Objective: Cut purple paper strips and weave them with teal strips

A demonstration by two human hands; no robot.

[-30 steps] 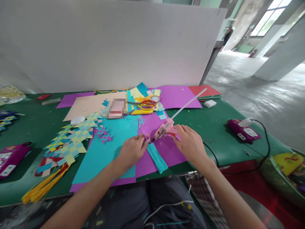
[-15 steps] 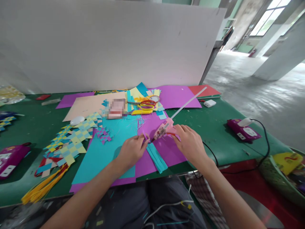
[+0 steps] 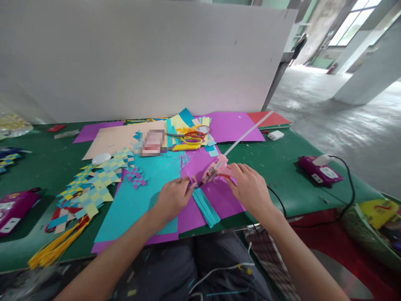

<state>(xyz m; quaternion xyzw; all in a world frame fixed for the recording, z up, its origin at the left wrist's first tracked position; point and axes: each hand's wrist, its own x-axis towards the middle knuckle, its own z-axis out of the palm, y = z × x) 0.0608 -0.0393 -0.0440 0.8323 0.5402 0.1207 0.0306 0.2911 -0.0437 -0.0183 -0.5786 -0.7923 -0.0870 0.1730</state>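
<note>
My right hand (image 3: 249, 184) is wrapped round the handle of a pink glue gun (image 3: 216, 168), whose tip points left toward my left fingers. A long pale glue stick (image 3: 247, 134) sticks out of its back end. My left hand (image 3: 173, 194) pinches a small purple paper strip (image 3: 190, 177) close to the tip; whether the two touch is too small to tell. Just below, a bundle of teal strips (image 3: 206, 207) lies on a purple sheet (image 3: 224, 200). A large teal sheet (image 3: 140, 209) lies under my left hand. A small purple-and-teal woven piece (image 3: 136, 178) rests on it.
Scissors (image 3: 194, 135) and a yellow-handled cutter (image 3: 187, 147) lie behind the hands. Woven paper pieces (image 3: 100, 179) with yellow tassels (image 3: 59, 244) are at left. A purple power block (image 3: 320, 171) with a black cable stands at right. A white board (image 3: 150, 62) rises behind.
The glue gun and its glue stick have tilted very slightly. Both hands keep almost the same place and hold.
</note>
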